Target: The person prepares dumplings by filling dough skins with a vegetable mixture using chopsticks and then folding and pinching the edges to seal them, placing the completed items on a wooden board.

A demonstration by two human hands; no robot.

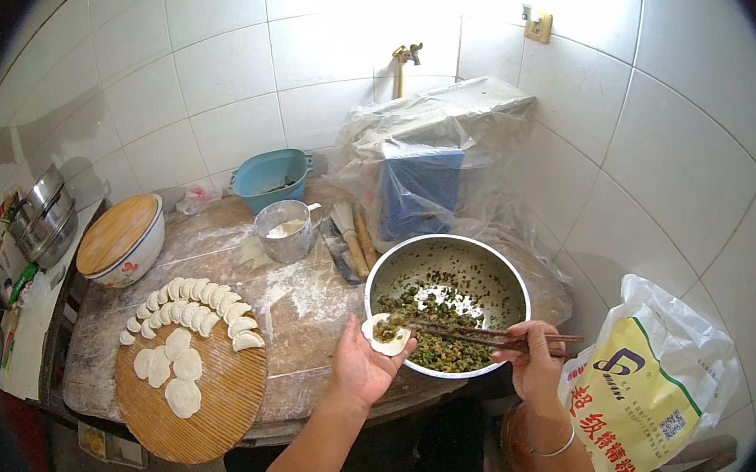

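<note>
My left hand (360, 365) holds a round dumpling wrapper (381, 338) on its fingers, at the near left rim of a steel bowl (511, 270). A small heap of green filling sits on the wrapper. In my right hand (535, 359) is a pair of dark chopsticks (469, 331), reaching left across the bowl with their tips at that heap. Inside the bowl lies chopped green and orange filling (434, 299). To the left, a round wooden board (206, 430) carries several flat wrappers (183, 397) and curved rows of folded dumplings (207, 323).
Behind the bowl stand a plastic-covered blue box (423, 186), a brush (351, 234) and a metal cup of flour (285, 236). A blue basin (271, 181) and a wood-lidded enamel bowl (124, 242) are farther back. A flour bag (638, 384) stands at the right.
</note>
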